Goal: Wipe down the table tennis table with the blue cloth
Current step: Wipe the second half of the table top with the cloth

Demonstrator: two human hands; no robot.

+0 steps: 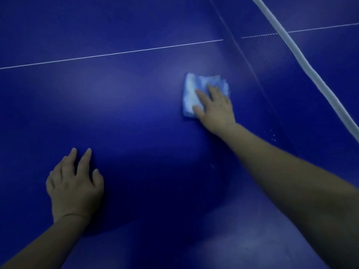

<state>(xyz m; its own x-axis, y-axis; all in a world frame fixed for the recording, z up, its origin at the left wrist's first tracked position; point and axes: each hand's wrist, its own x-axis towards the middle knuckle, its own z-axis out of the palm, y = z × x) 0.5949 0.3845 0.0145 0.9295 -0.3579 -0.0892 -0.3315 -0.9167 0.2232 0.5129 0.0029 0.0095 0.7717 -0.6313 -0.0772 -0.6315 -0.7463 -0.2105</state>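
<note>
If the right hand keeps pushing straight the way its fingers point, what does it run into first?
The right hand, flat on the blue cloth, points up and slightly left. Ahead lies bare table, then the white centre line. Nothing solid looks in the way; the net sits off right, though depth is unclear.

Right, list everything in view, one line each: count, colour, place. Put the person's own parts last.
table tennis table: one, dark blue, fills nearly the whole view.
white line: one, thin, runs across the table top from the left edge up toward the net.
net: one, dark mesh, stands at the right, crossing the table.
net top band: one, white, runs diagonally from the top down to the right edge.
blue cloth: one, light blue, folded, flat on the table near the net.
white specks: a few, on the table near the foot of the net.
left hand: one, bare, resting on the table at lower left, holding nothing.
right hand: one, bare, pressed flat on the cloth, arm stretched out.
</note>
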